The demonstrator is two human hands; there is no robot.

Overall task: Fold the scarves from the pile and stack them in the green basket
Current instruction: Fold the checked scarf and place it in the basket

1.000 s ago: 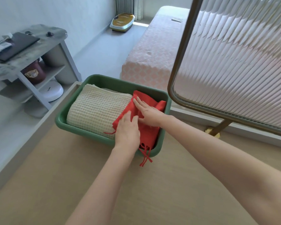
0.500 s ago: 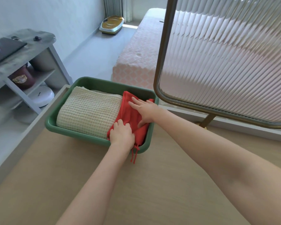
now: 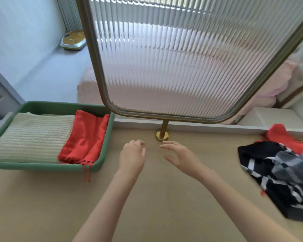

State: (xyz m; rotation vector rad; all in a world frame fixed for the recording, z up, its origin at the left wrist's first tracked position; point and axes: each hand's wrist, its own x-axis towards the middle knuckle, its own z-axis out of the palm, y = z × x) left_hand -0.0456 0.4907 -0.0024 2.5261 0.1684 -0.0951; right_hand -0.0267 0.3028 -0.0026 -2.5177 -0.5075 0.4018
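Both bare forearms reach forward from the lower edge of the view and converge toward the middle. The left hand [image 3: 132,155] is seen from the back, its fingers [image 3: 140,143] loosely curled downward and holding nothing. The right hand [image 3: 180,157] sits just beside it, apart from it, palm turned toward the left. Its fingers [image 3: 165,146] are stretched out and slightly spread, with the thumb held below them. It holds nothing either.

The green basket [image 3: 104,142] looks smooth matt plastic, holding coarse knitted cream cloth [image 3: 33,137] and smooth red cloth [image 3: 84,137]; the bench [image 3: 59,198] is matt wood.
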